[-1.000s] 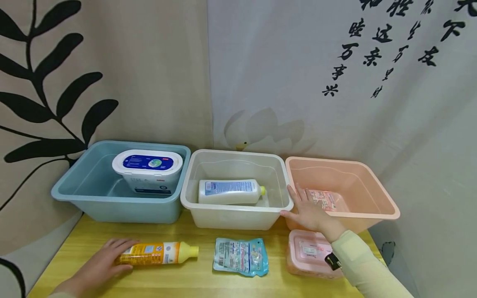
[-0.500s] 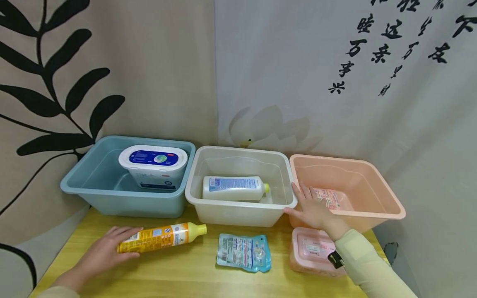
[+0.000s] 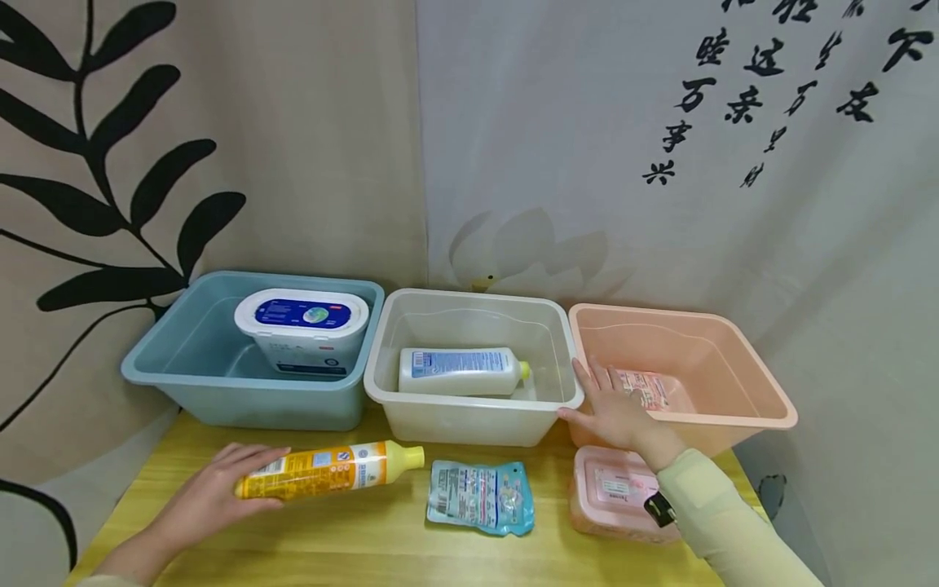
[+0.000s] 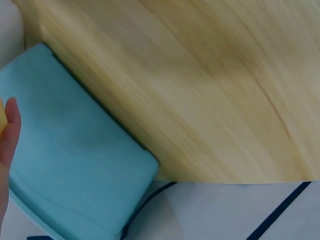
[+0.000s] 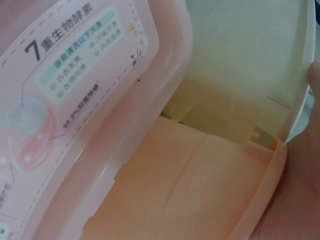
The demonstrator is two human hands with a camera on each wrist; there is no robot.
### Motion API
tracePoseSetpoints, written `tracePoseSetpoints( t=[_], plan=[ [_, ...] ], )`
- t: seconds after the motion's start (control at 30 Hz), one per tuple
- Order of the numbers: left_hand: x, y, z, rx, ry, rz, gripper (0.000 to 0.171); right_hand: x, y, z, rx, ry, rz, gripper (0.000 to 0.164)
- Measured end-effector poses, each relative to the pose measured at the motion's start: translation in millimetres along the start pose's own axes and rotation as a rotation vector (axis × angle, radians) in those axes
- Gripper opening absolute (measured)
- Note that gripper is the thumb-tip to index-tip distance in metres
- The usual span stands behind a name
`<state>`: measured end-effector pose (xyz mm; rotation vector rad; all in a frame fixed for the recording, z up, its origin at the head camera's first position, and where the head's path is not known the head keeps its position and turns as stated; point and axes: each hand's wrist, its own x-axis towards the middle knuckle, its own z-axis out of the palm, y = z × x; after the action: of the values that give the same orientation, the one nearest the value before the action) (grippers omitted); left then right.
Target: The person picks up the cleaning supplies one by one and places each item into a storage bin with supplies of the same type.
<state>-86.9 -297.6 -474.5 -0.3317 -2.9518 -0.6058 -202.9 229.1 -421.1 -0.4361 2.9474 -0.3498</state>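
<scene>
My left hand (image 3: pixel 213 501) grips a yellow bottle (image 3: pixel 323 473) round its base end, and the bottle's pale yellow cap points right, tilted slightly up. In the left wrist view only a finger (image 4: pixel 12 125) shows at the left edge. My right hand (image 3: pixel 616 412) rests with spread fingers where the white bin (image 3: pixel 455 420) and the peach bin (image 3: pixel 734 422) meet. A white bottle (image 3: pixel 458 372) lies in the white bin, and a pink-printed packet (image 3: pixel 645 390) in the peach one. A blue pouch (image 3: pixel 480 497) lies flat on the table between my hands.
At the left stands a blue bin (image 3: pixel 242 399) with a white lidded tub (image 3: pixel 304 334) inside. A pink lidded box (image 3: pixel 616 493) sits under my right forearm. Behind the bins hangs a printed curtain (image 3: pixel 315 139). The wooden table (image 3: pixel 367 554) carries everything.
My left hand has taken the yellow bottle up from the table and shifted it a little to the right, tilting its cap end. My right hand keeps its place; the head view has shifted slightly.
</scene>
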Motion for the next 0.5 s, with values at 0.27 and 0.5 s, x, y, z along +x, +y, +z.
tracePoseSetpoints(
  t=[0.27,0.5],
  plan=[
    [-3.9,13.7,-6.7,0.020,0.069,0.043,0.065,0,0,2,0.011,-0.017,-0.010,0.092],
    [-4.4,31.9,-13.0,-0.117,0.145,0.057,0.063,1,3,3,0.023,-0.004,-0.020,0.087]
  ],
)
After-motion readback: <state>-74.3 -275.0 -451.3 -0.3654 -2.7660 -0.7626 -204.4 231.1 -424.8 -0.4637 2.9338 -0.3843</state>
